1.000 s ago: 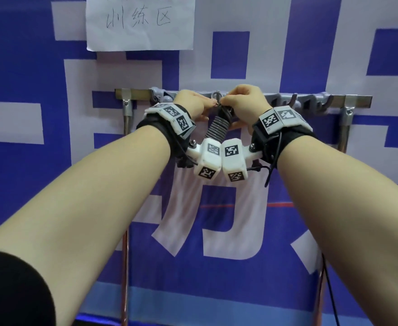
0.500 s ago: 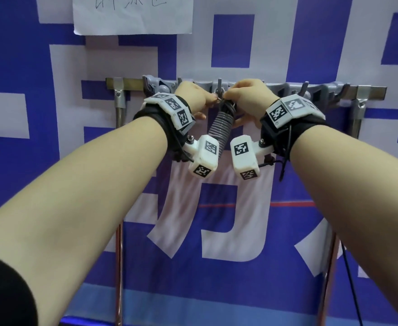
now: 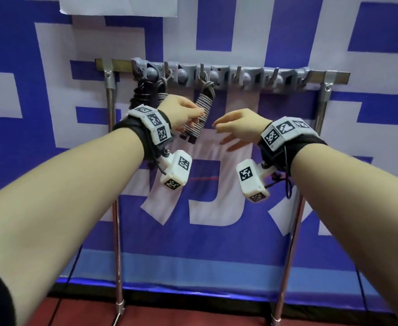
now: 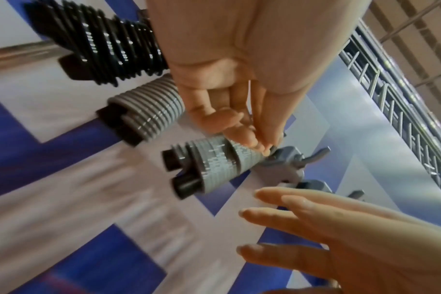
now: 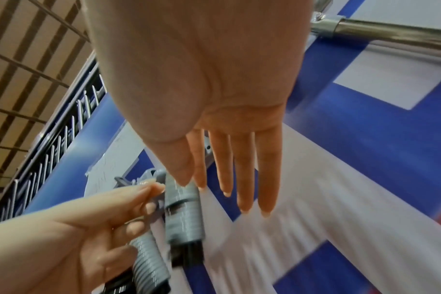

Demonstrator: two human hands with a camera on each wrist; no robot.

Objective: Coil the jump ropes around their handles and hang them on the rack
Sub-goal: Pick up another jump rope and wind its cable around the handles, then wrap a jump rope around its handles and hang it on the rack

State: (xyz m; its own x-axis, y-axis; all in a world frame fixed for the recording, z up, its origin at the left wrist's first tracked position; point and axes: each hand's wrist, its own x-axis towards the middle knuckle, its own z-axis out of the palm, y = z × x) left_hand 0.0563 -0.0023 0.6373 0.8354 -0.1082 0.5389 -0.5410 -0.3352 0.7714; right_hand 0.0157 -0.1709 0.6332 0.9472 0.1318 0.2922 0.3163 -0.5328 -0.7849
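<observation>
Head view: both hands have dropped away from the hook bar where they were bunched half a second ago, and the grey bundle now hangs on its own from a hook near the bar's middle, tilted a little. The right hand is off it, fingers straight and spread, holding nothing, just right of the bundle. The left hand lingers at the coils; its fingertips lie against them, loosely bent, whether pinching or only steadying can't be told for sure. Left of that bundle hang two more, a grey one and a black one. So it looks like a third rope is on the rack; the likely job left is letting go without knocking it loose.
</observation>
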